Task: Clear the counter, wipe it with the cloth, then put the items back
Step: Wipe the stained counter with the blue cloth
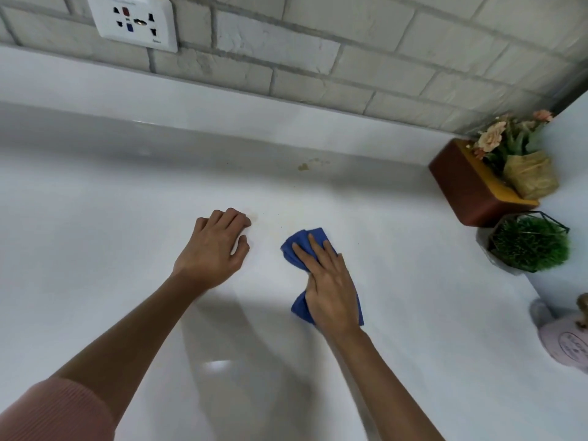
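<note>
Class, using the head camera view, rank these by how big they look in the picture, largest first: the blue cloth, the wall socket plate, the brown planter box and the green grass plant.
1. brown planter box
2. wall socket plate
3. green grass plant and blue cloth: unsure, since the right hand hides much of the cloth.

The desk (127, 218) looks white, smooth and glossy. The blue cloth (300, 241) is soft and matt. The wall bricks (286, 43) look rough, the socket (135, 22) plastic.

I see open counter (127, 218) left of the brown planter (471, 189); grass pot (529, 243) and pink jar (563, 338) crowd below it.
</note>
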Tool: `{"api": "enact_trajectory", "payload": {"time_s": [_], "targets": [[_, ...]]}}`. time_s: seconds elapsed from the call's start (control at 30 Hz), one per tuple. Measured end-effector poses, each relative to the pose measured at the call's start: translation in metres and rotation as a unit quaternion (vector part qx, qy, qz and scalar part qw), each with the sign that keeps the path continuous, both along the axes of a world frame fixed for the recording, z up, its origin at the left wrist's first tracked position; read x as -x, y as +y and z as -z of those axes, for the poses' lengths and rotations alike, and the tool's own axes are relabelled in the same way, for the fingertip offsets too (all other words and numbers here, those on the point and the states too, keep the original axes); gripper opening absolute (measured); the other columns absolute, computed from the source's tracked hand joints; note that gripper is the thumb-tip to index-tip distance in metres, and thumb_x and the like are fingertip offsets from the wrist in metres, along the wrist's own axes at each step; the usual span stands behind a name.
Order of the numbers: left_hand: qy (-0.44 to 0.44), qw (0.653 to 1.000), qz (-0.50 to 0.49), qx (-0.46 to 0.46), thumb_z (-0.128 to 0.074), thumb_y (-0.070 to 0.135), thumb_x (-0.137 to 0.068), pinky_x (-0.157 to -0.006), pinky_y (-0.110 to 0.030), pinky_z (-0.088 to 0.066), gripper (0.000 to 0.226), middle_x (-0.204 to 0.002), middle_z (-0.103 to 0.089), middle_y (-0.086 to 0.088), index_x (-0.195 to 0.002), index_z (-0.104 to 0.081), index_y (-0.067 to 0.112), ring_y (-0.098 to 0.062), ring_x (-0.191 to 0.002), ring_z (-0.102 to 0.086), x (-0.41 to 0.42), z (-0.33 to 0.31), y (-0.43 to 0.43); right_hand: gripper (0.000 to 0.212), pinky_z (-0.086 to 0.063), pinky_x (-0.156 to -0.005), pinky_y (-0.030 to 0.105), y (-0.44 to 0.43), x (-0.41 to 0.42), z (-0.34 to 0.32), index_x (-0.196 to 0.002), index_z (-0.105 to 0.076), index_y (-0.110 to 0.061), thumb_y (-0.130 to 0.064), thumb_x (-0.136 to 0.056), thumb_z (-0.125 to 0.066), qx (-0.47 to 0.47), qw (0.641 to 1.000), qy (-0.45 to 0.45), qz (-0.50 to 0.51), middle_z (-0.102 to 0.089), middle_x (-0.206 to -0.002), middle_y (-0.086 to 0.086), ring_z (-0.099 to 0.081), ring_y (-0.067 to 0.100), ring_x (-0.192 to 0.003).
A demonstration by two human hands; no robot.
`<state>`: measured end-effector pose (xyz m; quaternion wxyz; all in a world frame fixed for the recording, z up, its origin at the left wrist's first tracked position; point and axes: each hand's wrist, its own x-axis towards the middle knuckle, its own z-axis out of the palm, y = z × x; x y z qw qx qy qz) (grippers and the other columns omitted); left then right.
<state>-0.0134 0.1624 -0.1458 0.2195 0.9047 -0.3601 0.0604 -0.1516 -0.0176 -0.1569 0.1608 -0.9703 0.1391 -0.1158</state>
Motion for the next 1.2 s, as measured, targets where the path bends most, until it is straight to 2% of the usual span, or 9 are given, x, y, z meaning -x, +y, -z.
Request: {"api": "enact_trajectory", "payload": {"time_s": [0.1,0.23,0.4,0.5,0.73,0.93,1.0,1.1,1.2], "targets": [[0.002,1.0,-0.001,0.003,-0.038,0.026,-0.088,-0.082,-0.031,-0.031,0.03,-0.109,-0.053,0.003,-0.112,-0.052,0.017,-0.02,-0.095,-0.046,0.001,-0.001,0.0,0.064,-0.011,-0.119,0.037,0.0,-0.047,-0.011,-0.144,-0.035,-0.028,0.0,-0.086,-0.036,0.013,1.0,0.024,-0.003,-0.026,-0.156,0.0,-0.019,0.024,-0.146],[0.003,1.0,0.002,0.002,-0.038,0.026,-0.088,-0.082,-0.032,-0.032,0.03,-0.109,-0.054,0.001,-0.112,-0.053,0.016,-0.021,-0.095,-0.047,0.001,0.0,0.001,0.064,-0.015,-0.117,0.037,-0.001,-0.102,-0.022,-0.147,-0.026,-0.029,-0.006,-0.089,-0.04,0.052,0.997,0.056,0.0,-0.017,-0.159,-0.001,-0.015,0.023,-0.145],[0.001,1.0,0.002,0.008,-0.04,0.026,-0.087,-0.08,-0.03,-0.031,0.029,-0.108,-0.055,0.001,-0.111,-0.053,0.016,-0.021,-0.094,-0.048,0.0,0.001,0.001,0.074,-0.006,-0.119,0.037,0.008,-0.033,-0.016,-0.142,-0.038,-0.027,0.009,-0.078,-0.041,-0.029,0.998,0.015,-0.062,-0.021,-0.158,0.0,-0.014,0.024,-0.147],[0.006,1.0,0.003,0.006,-0.039,0.026,-0.088,-0.08,-0.029,-0.03,0.03,-0.109,-0.055,0.001,-0.112,-0.053,0.016,-0.02,-0.094,-0.049,0.0,0.0,0.001,0.074,-0.006,-0.118,0.035,0.013,0.001,-0.005,-0.14,-0.041,-0.03,0.008,-0.077,-0.038,-0.036,0.997,0.01,-0.069,-0.027,-0.156,-0.003,-0.017,0.024,-0.147],[0.035,0.997,-0.026,0.059,-0.051,0.024,-0.086,-0.083,-0.033,-0.041,0.039,-0.121,-0.05,-0.007,-0.122,-0.047,0.008,-0.023,-0.1,-0.051,0.003,-0.005,0.0,0.066,-0.01,-0.118,0.038,0.014,-0.111,-0.023,-0.146,-0.029,-0.029,-0.003,-0.087,-0.042,0.024,0.998,0.046,-0.025,-0.017,-0.159,0.0,-0.012,0.023,-0.147],[0.044,0.997,-0.03,0.059,-0.054,0.02,-0.087,-0.082,-0.034,-0.04,0.035,-0.113,-0.051,-0.009,-0.118,-0.05,0.005,-0.026,-0.096,-0.05,0.004,-0.007,0.001,0.077,-0.006,-0.12,0.037,0.003,-0.015,-0.014,-0.141,-0.042,-0.029,0.01,-0.074,-0.041,-0.017,0.99,0.039,-0.133,-0.026,-0.156,-0.003,-0.016,0.02,-0.147],[0.042,0.997,-0.028,0.053,-0.049,0.025,-0.085,-0.08,-0.033,-0.038,0.033,-0.109,-0.051,-0.007,-0.113,-0.051,0.006,-0.026,-0.093,-0.049,0.005,-0.008,0.001,0.084,-0.011,-0.12,0.038,-0.019,0.029,-0.014,-0.138,-0.045,-0.029,0.015,-0.066,-0.042,-0.014,0.996,0.027,-0.088,-0.03,-0.153,-0.004,-0.022,0.02,-0.145],[0.044,0.997,-0.031,0.048,-0.045,0.027,-0.085,-0.08,-0.031,-0.036,0.033,-0.107,-0.052,-0.006,-0.111,-0.052,0.007,-0.024,-0.093,-0.047,0.006,-0.01,0.001,0.081,-0.024,-0.117,0.047,-0.055,0.066,-0.017,-0.137,-0.04,-0.023,0.022,-0.071,-0.047,-0.051,0.996,-0.018,0.069,-0.028,-0.149,-0.003,-0.027,0.024,-0.143],[0.041,0.998,-0.03,0.038,-0.044,0.028,-0.086,-0.081,-0.031,-0.035,0.033,-0.107,-0.052,-0.005,-0.111,-0.052,0.008,-0.024,-0.094,-0.046,0.005,-0.009,0.0,0.074,-0.026,-0.115,0.04,-0.08,0.042,-0.02,-0.144,-0.034,-0.014,0.008,-0.076,-0.056,0.009,0.989,0.018,0.146,-0.026,-0.154,0.003,-0.023,0.024,-0.144]]}}
